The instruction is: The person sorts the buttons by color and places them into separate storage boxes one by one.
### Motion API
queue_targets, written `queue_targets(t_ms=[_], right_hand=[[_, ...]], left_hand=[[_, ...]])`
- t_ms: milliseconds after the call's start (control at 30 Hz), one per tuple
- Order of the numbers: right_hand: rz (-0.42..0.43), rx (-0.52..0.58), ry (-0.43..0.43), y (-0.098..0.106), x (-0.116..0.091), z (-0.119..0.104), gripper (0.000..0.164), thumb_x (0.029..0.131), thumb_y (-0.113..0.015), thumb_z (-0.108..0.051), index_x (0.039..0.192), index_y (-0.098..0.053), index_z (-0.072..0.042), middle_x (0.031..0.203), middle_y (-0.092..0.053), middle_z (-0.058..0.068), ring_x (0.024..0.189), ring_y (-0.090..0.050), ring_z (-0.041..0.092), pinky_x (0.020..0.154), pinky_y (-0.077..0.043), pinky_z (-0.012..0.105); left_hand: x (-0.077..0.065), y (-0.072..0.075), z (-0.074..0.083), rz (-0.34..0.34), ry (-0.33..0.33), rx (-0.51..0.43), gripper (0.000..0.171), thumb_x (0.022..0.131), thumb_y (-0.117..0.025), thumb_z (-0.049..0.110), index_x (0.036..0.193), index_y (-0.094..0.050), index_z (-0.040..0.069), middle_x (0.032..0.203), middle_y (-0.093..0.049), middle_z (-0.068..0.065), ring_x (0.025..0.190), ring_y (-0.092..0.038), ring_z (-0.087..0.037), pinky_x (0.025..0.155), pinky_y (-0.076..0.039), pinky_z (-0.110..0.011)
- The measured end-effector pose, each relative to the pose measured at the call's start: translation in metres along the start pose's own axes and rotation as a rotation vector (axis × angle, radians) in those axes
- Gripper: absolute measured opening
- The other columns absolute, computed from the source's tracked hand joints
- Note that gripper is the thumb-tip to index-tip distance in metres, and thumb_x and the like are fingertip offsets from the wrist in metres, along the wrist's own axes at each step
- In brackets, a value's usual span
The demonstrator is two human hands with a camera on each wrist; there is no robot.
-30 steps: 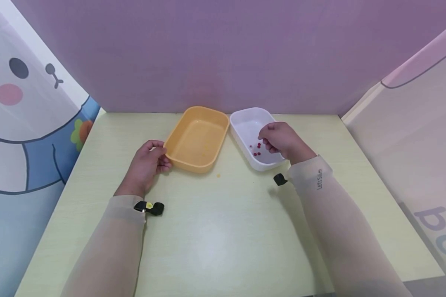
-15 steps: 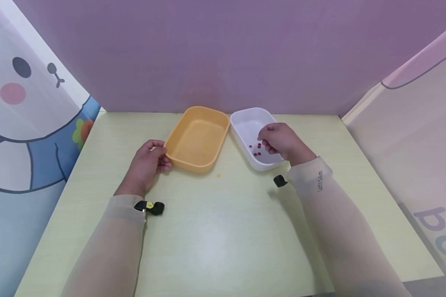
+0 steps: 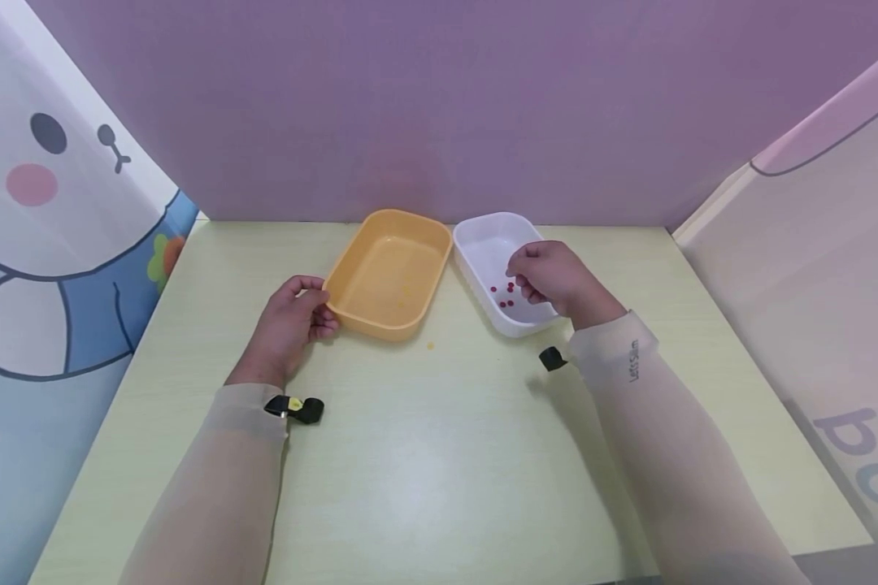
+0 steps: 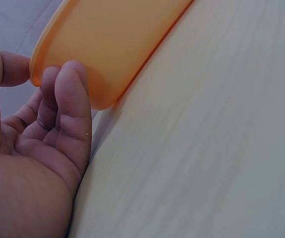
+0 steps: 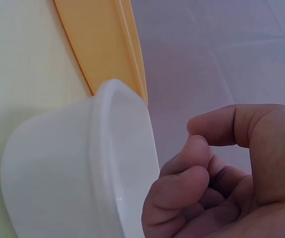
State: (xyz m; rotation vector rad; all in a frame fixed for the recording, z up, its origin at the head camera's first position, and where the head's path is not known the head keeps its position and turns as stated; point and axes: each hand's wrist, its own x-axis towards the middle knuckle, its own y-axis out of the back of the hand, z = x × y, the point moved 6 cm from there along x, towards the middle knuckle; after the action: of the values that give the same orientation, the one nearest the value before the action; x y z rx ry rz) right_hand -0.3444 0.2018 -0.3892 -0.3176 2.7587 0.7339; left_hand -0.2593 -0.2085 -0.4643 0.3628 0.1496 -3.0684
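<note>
My left hand (image 3: 285, 325) grips the near left rim of a yellow-orange plastic tray (image 3: 351, 323). In the left wrist view, the thumb is over the tray's edge (image 4: 117, 54) and the fingertips are against its outer wall. My right hand (image 3: 556, 276) hovers over a white tray (image 3: 515, 327), its fingers curled and thumb tip close to the index fingertip (image 5: 198, 144). I see nothing between them. Several small red beads (image 3: 510, 303) lie on the white tray's floor. Faint yellow beads (image 3: 406, 290) are inside the yellow-orange tray. One more yellow bead (image 3: 430, 346) lies on the table just in front of it.
Both trays stand side by side at the back of a pale wooden table (image 3: 410, 455), close to a purple wall (image 3: 439, 106). Cartoon-printed panels (image 3: 66, 268) flank the table on both sides. Black wrist straps (image 3: 303, 409) stick out from the sleeves.
Both hands and trays have stayed almost still. A red bead at the left of the white tray, pale and blurred a second ago, now shows clearly.
</note>
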Motion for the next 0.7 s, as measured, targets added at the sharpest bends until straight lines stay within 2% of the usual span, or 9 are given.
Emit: queue_targets(t_ms=[267,467,700], right_hand=[[-0.012,-0.011,0.012,-0.002,-0.008,-0.004,0.024,0.109,-0.065,-0.022,0.117,-0.071,0.0,0.086,-0.062,0.004,0.074,-0.057,0.018,0.064,-0.051,0.025],[-0.023,0.006,0.044,-0.009,-0.016,-0.008,0.017,0.107,-0.065,-0.019,0.111,-0.071,-0.004,0.085,-0.062,0.004,0.071,-0.056,0.017,0.061,-0.049,0.025],[-0.062,0.046,0.085,-0.022,-0.028,-0.015,0.013,0.105,-0.064,-0.014,0.108,-0.068,-0.002,0.079,-0.061,0.003,0.067,-0.055,0.016,0.058,-0.045,0.025]], left_hand=[[-0.002,-0.001,0.001,0.003,-0.004,0.013,0.022,0.117,-0.06,0.025,0.135,-0.056,0.014,0.095,-0.067,-0.005,0.079,-0.07,-0.014,0.074,-0.066,-0.024],[-0.002,-0.001,0.002,0.006,-0.001,0.018,0.022,0.117,-0.059,0.026,0.135,-0.056,0.014,0.094,-0.067,-0.004,0.078,-0.07,-0.014,0.073,-0.066,-0.024],[-0.001,-0.001,0.001,0.003,-0.003,0.006,0.02,0.117,-0.059,0.025,0.134,-0.056,0.014,0.094,-0.067,-0.004,0.078,-0.069,-0.014,0.073,-0.066,-0.024]])
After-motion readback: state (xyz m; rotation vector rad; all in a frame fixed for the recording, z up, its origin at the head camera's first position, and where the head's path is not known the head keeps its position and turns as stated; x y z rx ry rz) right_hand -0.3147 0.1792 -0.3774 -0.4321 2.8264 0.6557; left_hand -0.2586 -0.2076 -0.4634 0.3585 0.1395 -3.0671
